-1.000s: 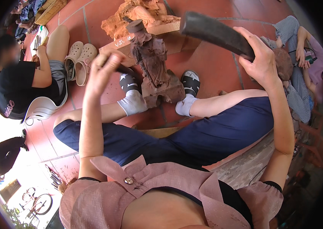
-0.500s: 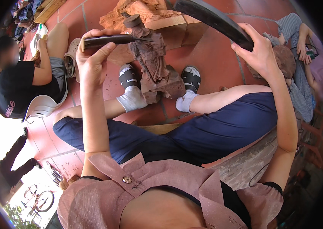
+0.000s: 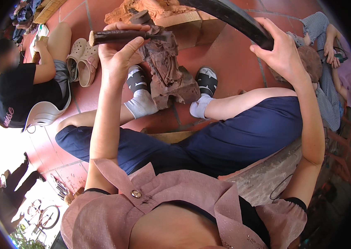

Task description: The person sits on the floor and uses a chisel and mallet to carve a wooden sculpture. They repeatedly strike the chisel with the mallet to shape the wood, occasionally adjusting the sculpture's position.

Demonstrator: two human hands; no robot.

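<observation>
My left hand [image 3: 119,56] is closed around the dark handle of a chisel [image 3: 115,36], the thumb pressed along it. The chisel lies nearly level, its blade end against or just over the upper part of a reddish-brown carved wooden figure [image 3: 165,62]. That figure stands upright between my feet on a rough block base; whether the edge touches it I cannot tell. My right hand [image 3: 282,54] grips one end of a long, dark, slightly curved mallet [image 3: 233,20]. The mallet slants up to the left, its far end cut off by the top edge, apart from the chisel.
Behind the figure lies an orange carved wood piece [image 3: 159,12] on a wooden block. At left are pale clogs [image 3: 87,66] and a seated person [image 3: 28,83] in black. Another person's striped-clad legs [image 3: 327,95] are at right, beside a brown lump [image 3: 308,62]. Red tiles [image 3: 233,66] cover the floor.
My left hand has shifted right and slightly up, bringing the chisel to the figure at a new spot. The mallet in my right hand has moved slightly up and left.
</observation>
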